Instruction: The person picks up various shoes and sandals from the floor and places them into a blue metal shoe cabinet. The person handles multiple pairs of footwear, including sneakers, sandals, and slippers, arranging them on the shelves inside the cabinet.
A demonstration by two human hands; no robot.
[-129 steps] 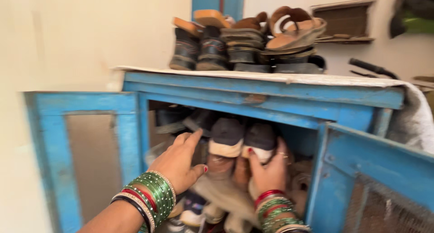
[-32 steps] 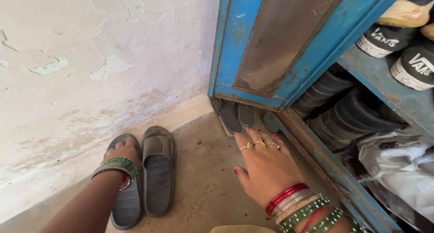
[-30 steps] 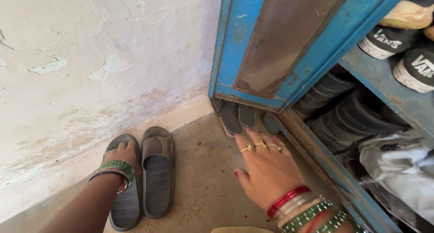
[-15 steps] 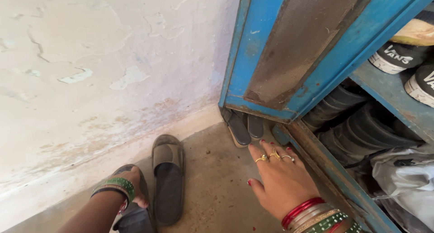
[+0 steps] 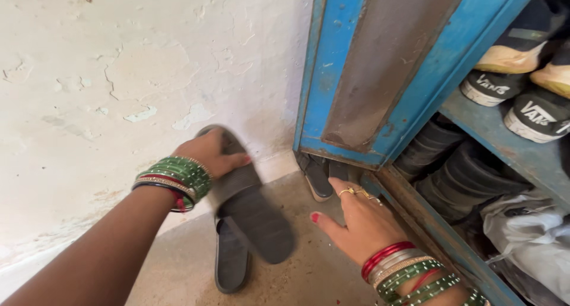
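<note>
One grey sandal (image 5: 246, 193) hung tilted in your left hand (image 5: 208, 154), long axis slanting down-right; your right hand (image 5: 359, 220) lay open, empty.

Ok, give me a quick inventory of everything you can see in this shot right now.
grey slipper: 1, lifted off the floor in the left hand
second grey slipper: 1, flat on the floor beneath it
sandals: 2, dark, under the open door
cabinet: 1, blue, door open
black-and-white shoes: 2, middle shelf
stacked footwear: dark, lower shelf, count unclear
bag: 1, pale, cabinet bottom
wall: white, peeling
left hand: green bangles, gripping the slipper
right hand: rings, bangles, empty, by the cabinet frame
</note>
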